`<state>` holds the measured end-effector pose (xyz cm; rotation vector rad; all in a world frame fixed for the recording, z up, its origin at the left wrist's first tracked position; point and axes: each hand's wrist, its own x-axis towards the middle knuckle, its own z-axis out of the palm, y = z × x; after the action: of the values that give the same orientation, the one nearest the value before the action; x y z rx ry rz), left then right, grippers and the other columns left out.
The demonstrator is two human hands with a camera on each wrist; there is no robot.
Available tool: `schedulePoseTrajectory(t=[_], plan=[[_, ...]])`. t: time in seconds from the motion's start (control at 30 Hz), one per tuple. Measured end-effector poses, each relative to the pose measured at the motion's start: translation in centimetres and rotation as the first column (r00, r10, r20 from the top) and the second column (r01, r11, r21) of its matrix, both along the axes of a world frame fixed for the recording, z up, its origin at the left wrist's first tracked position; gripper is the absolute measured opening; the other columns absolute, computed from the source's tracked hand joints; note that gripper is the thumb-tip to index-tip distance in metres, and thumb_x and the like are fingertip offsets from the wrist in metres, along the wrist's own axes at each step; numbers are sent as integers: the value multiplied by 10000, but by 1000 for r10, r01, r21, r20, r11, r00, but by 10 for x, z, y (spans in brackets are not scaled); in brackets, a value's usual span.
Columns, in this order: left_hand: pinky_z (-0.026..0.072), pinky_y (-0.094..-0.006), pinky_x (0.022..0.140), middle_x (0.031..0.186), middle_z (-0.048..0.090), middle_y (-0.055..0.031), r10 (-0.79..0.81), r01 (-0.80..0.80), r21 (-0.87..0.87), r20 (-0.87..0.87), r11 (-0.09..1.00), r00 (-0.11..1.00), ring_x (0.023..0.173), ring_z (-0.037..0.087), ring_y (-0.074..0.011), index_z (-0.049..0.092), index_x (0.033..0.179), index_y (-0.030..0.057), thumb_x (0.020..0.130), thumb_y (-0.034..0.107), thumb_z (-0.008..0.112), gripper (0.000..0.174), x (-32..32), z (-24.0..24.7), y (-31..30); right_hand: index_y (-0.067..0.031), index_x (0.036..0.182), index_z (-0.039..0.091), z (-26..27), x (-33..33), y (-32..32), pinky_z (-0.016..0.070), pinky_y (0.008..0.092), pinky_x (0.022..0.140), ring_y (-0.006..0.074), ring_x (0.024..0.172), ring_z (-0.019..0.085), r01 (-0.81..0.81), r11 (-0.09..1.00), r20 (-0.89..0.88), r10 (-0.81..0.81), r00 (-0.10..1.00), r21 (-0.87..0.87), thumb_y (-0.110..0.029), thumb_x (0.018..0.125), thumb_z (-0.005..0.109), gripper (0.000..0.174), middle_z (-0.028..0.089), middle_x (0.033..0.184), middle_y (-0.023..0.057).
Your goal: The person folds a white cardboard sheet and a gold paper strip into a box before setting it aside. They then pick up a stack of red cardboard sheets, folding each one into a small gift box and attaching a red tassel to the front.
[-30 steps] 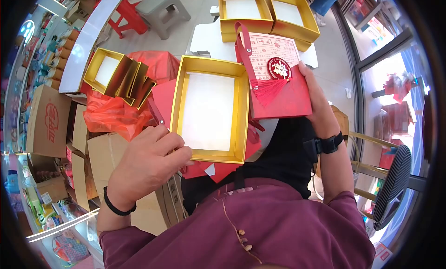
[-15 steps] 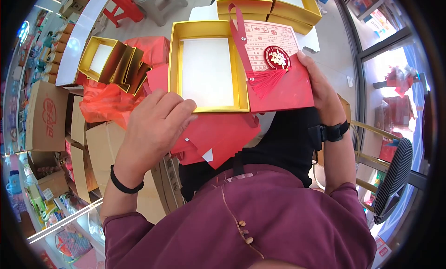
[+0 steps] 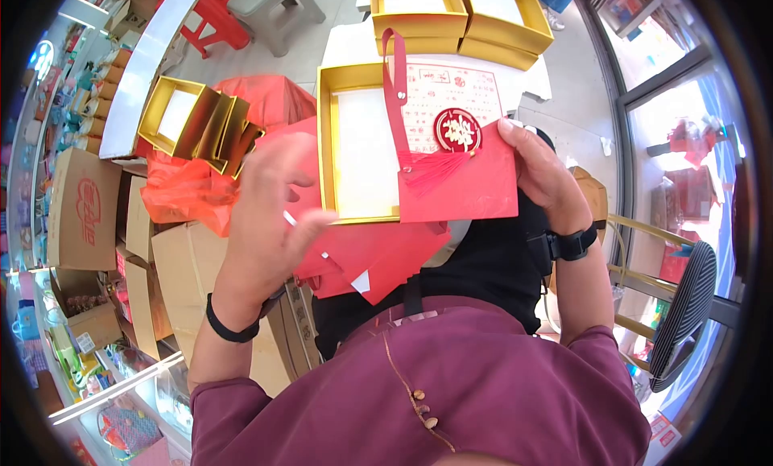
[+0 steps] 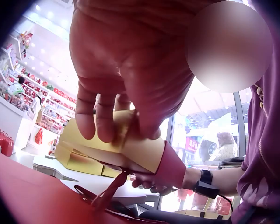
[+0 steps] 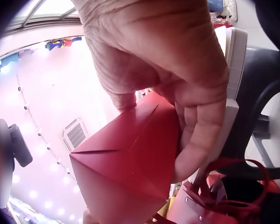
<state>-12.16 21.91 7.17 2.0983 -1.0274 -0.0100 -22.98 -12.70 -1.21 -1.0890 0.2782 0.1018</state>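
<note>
My right hand (image 3: pixel 547 172) grips the right side of a red gift bag (image 3: pixel 459 188), thumb on its front. The bag has a pale printed panel, a round emblem, a pink tassel and a strap handle. A gold box (image 3: pixel 362 144) with a white bottom sticks out from the bag's left side; its right part is hidden by the bag. Left of the box is my blurred left hand (image 3: pixel 270 212), fingers apart, thumb tip near the box's lower left corner. In the left wrist view its fingers extend over the gold box (image 4: pixel 144 151). The right wrist view shows the bag's folded red end (image 5: pixel 126 158).
Flat red bags (image 3: pixel 378 257) lie below the gold box. Larger gold boxes (image 3: pixel 419 31) stand on a white surface ahead. Several small gold boxes (image 3: pixel 173 116) sit on red plastic at left, near cardboard cartons (image 3: pixel 84 208). A striped chair (image 3: pixel 684 313) stands at right.
The red bag has shifted left across the gold box, covering more of its right part. My left hand has come off the box's lower left edge and its fingers have spread.
</note>
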Motion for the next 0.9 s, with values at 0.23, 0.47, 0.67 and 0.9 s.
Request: schedulePoseTrajectory(t=[0.23,0.47,0.67,0.9], plan=[[423,-398,1142,1390,604,-208,-86,119,46,-441,992,893,1340,576,-308,440,1565,-49,1123,520,456,720,4,-11,-13,18,1364,622,1,-3,7,629,338,856,161,998,746,-42,997,-29,40,999,-57,-487,1114,512,575,739,1177,101],[404,-432,1161,1313,617,-229,-181,245,43,-553,969,813,1352,542,-350,487,1544,-7,1088,550,521,721,0,-15,-51,14,1349,640,6,-9,6,628,346,890,163,1017,746,-16,994,-69,9,998,-104,-530,1101,520,610,736,1192,115],[477,-360,1051,1363,596,-144,-209,223,26,-262,974,942,1242,610,-232,576,1447,-4,1093,507,540,622,5,0,-56,40,1283,672,9,-20,-31,620,322,887,154,999,747,162,945,-68,-188,980,-285,-513,1099,526,600,751,1152,121],[519,-335,983,1306,622,-116,-315,311,-72,-377,948,871,1136,661,-189,607,1382,-17,1099,410,584,513,-1,6,-69,37,1249,678,-4,-15,-44,537,265,843,112,913,674,281,779,1,-339,941,-560,-509,1091,554,581,727,1065,82]])
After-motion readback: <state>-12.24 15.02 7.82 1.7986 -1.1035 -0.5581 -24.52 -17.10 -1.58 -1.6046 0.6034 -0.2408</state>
